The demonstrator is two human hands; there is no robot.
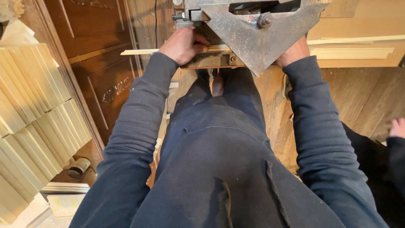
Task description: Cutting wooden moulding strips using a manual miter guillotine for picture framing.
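While we stand at the metal machine (257, 33), our left hand (182, 44) is clamped on a thin wood strip (139, 52) lying across its front | right hand (294, 51) rests beside the triangular plate, grip hidden | stacked pale boards (33, 122) left | another person's hand (397, 126) right.

wood strip (139, 52) under left hand (182, 44), metal plate (253, 33) right; stacked boards (33, 118) far left
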